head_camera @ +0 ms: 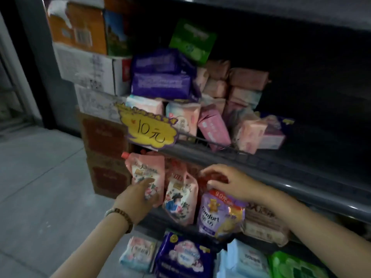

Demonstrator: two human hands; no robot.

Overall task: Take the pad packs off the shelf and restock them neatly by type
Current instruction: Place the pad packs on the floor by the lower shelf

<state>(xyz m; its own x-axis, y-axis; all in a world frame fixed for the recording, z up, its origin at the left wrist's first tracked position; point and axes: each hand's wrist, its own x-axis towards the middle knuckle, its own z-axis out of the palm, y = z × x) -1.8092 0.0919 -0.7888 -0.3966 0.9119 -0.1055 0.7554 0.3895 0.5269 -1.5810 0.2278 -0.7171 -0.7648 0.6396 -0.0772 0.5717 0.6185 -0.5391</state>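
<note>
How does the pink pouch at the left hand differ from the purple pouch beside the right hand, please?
The pink pouch has a floral print; the purple pouch shows a bear and the word Comfort. The pink pouch shows a red cap at its top corner; the purple pouch's top is hidden by the right hand. The left hand touches the pink pouch lower, on its front. Both stand upright in one row.

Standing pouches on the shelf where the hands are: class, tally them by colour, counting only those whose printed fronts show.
Pink flowered plastic pouches: 2
Purple plastic "Comfort" pouch: 1
Total: 3
A red patch under the right hand is too hidden to count.
</note>
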